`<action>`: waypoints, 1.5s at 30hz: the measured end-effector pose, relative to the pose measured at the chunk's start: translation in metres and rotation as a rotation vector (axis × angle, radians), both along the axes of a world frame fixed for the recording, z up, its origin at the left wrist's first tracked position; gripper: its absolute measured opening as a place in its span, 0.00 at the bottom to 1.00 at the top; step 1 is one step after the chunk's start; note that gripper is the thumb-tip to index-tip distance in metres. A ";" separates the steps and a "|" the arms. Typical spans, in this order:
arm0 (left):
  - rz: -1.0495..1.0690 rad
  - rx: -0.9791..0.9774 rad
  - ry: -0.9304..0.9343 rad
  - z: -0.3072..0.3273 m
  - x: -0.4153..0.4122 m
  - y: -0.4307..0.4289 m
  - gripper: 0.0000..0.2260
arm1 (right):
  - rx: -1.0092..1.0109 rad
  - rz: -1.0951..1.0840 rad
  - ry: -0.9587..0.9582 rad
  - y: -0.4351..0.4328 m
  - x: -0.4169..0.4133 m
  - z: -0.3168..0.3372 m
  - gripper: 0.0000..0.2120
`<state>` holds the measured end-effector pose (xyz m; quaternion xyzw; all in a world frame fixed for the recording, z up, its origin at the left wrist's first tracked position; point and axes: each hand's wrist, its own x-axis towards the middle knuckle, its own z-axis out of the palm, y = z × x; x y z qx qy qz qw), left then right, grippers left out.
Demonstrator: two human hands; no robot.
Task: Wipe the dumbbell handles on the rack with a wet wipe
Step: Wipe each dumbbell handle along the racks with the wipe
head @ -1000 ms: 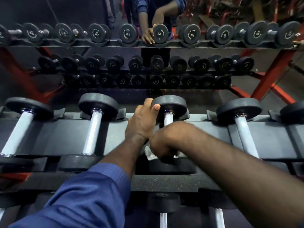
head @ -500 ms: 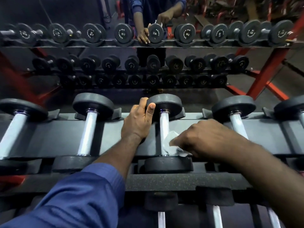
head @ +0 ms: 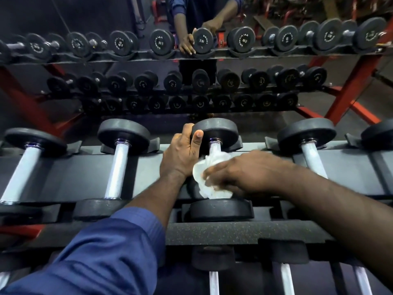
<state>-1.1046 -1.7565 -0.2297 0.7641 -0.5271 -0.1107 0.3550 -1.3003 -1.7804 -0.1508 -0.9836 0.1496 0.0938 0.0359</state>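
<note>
Head view: the wet wipe (head: 201,170), white and bunched, lies over the handle (head: 213,145) of the middle dumbbell (head: 221,209) on the top shelf of the rack (head: 148,173). It covers most of the bar between the two heads, and only a short bare stretch shows by the far head. The right hand (head: 244,173) clasps the wipe against the bar with fingers curled over it, though blur hides how far they reach round. The left hand (head: 180,154), in a blue sleeve (head: 102,252), grasps the left edge of that dumbbell's far head, thumb laid on the rim, apparently to steady it.

By my reading, the work is mid-stroke on this one handle. Left of the middle dumbbell lie the left neighbour (head: 118,171) and the far-left dumbbell (head: 23,173); right of it, the right neighbour (head: 312,158). Their handles are bare, and no sheen or streak tells whether they have been wiped, so I cannot say how many are done. Below it, the lower-tier handles (head: 213,282) probably remain. Beyond it, a mirror (head: 276,67) repeats the rack and the person.
</note>
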 end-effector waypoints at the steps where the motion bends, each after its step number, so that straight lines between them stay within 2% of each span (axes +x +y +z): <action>1: -0.001 0.004 0.004 0.000 0.000 0.000 0.38 | -0.008 -0.046 -0.051 -0.004 0.000 0.000 0.18; 4: 0.000 0.005 -0.006 0.000 0.000 0.000 0.39 | -0.038 -0.051 -0.107 -0.008 0.004 -0.002 0.15; 7: -0.001 -0.007 0.001 -0.001 0.000 -0.001 0.40 | -0.021 0.040 -0.017 -0.006 0.013 -0.001 0.12; 11: -0.008 0.003 0.017 0.001 0.000 -0.001 0.40 | -0.313 -0.097 -0.045 -0.012 0.028 0.009 0.09; 12: -0.014 -0.004 0.019 0.001 0.000 -0.001 0.39 | -0.287 -0.081 0.025 -0.010 0.035 0.011 0.09; 15: -0.023 -0.027 0.016 0.000 0.000 0.001 0.36 | -0.017 -0.051 0.339 -0.001 0.050 0.023 0.12; 16: -0.024 -0.028 0.015 0.000 0.000 0.000 0.36 | -0.053 -0.070 0.346 -0.002 0.052 0.026 0.12; 18: -0.029 -0.026 0.013 0.001 0.001 -0.001 0.37 | -0.314 -0.125 0.189 -0.005 0.050 0.028 0.12; 19: -0.030 -0.022 0.013 0.001 0.001 -0.001 0.37 | -0.374 -0.138 0.180 -0.002 0.051 0.027 0.12; 20: -0.029 -0.021 0.013 0.001 0.001 0.000 0.37 | -0.335 -0.118 0.256 0.000 0.053 0.025 0.13; 23: -0.027 -0.017 0.018 0.000 0.001 0.001 0.38 | -0.001 -0.014 0.610 0.016 0.063 0.026 0.16; 25: -0.030 -0.019 0.019 0.001 0.001 0.002 0.38 | -0.076 -0.094 0.527 0.011 0.063 0.027 0.16; 27: -0.032 -0.018 0.024 0.001 0.001 0.001 0.38 | -0.315 -0.185 0.270 0.008 0.058 0.025 0.15; 28: -0.030 -0.017 0.027 0.001 0.001 0.001 0.37 | -0.366 -0.170 0.215 0.010 0.057 0.021 0.15; 29: -0.028 -0.016 0.027 0.000 0.001 0.001 0.37 | -0.323 -0.145 0.252 0.012 0.056 0.017 0.15; 32: -0.034 -0.020 0.019 -0.001 0.002 0.000 0.36 | 0.045 -0.114 0.439 0.017 0.055 0.016 0.13; 33: -0.034 -0.024 0.021 0.000 0.002 0.000 0.36 | 0.066 -0.137 0.402 0.016 0.052 0.017 0.13; 34: -0.033 -0.027 0.021 0.000 0.002 0.001 0.37 | 0.020 -0.172 0.323 0.014 0.048 0.018 0.13; 37: -0.025 -0.020 0.017 0.000 0.001 0.000 0.38 | -0.312 -0.218 0.073 0.008 0.038 0.010 0.14; 38: -0.021 -0.020 0.018 -0.001 0.001 0.001 0.38 | -0.306 -0.194 0.059 0.007 0.036 0.006 0.15; 42: -0.018 -0.019 0.024 -0.002 0.002 0.000 0.38 | 0.139 -0.076 0.177 0.002 0.027 0.003 0.09; 44: -0.020 -0.018 0.021 -0.004 0.002 -0.001 0.38 | 0.190 -0.197 0.048 -0.006 0.015 -0.004 0.12; 45: -0.018 -0.017 0.024 -0.004 0.002 -0.002 0.38 | 0.171 -0.309 -0.094 -0.009 0.008 -0.009 0.16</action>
